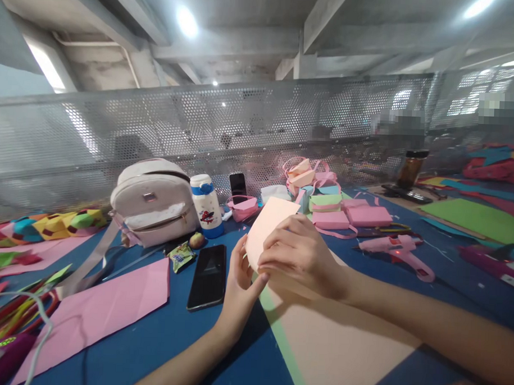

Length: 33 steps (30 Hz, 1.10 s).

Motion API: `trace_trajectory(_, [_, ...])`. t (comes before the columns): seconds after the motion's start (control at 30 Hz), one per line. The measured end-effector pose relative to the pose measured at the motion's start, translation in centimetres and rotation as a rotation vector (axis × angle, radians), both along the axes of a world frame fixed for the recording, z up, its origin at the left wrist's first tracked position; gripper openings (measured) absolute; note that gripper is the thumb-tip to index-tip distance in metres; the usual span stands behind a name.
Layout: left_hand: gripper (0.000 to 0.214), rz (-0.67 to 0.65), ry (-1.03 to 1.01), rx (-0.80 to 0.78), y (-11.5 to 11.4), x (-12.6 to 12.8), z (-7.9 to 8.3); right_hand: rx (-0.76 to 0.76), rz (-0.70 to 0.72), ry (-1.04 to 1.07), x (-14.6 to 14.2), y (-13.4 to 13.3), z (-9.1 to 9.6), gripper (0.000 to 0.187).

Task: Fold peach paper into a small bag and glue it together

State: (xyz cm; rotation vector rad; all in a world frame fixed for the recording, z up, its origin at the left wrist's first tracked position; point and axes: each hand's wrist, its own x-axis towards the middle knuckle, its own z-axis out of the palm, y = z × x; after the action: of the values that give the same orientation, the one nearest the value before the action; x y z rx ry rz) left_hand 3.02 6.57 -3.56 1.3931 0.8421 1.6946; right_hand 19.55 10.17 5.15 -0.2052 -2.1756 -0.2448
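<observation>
A small folded piece of peach paper [269, 224] is held up between my two hands above the blue table. My left hand [241, 276] grips its lower left edge, thumb and fingers closed on it. The fingers of my right hand [295, 250] curl over the front of the paper, pressing it from the right. Beneath my hands lies a large peach sheet [331, 341] on top of a green one [283, 350]. A black phone [207, 278] rests flat just left of my left hand.
A pink glue gun [400, 251] lies to the right. Pink paper boxes [329, 219] and small paper bags stand behind. At the left are a white backpack [155, 203], a bottle [206, 207] and a pink sheet [109, 305]. A perforated metal partition [260, 114] closes off the back.
</observation>
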Motion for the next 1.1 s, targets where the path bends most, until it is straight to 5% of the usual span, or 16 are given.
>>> trace_trajectory(0.43, [0.076,0.023,0.009,-0.030,-0.20,0.11,0.29,-0.183,0.021,-0.040,0.05,-0.47,0.38,0.010])
trace_trajectory(1.1, [0.077,0.027,0.012,-0.012,-0.14,0.16,0.39,0.146,-0.091,-0.036,-0.42,-0.53,-0.41,0.017])
